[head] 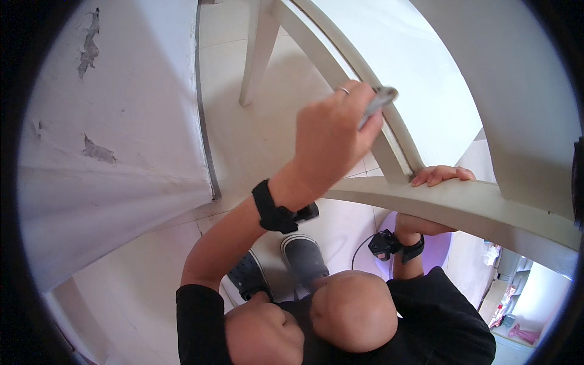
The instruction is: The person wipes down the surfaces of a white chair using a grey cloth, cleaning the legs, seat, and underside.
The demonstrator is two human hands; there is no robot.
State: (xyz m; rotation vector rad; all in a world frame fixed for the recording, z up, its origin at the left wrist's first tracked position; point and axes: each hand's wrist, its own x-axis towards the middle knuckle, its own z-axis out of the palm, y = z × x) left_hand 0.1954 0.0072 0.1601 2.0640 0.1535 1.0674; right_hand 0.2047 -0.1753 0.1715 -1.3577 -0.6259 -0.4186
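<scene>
My left hand [335, 130] pinches a small grey piece [376, 105], blurred, its material unclear. It is held over a long cream-coloured rail [392, 123] with a groove along it, part of a piece of furniture. My right hand [440, 175] grips a wide cream crossbar [438, 198] where it meets the rail; its fingers lie over the far edge and the wrist is below the near edge. A tapered leg [260, 59] belongs to the same frame. A large white panel [419, 82] lies beyond the rail.
At the left stands a white wall [127, 114] with peeling patches. Tiled floor [255, 150] shows beneath the frame, and a purple round object [435, 251] is behind my right wrist. Shelves with small items [506, 315] are at the lower right. My knees and shoes are below.
</scene>
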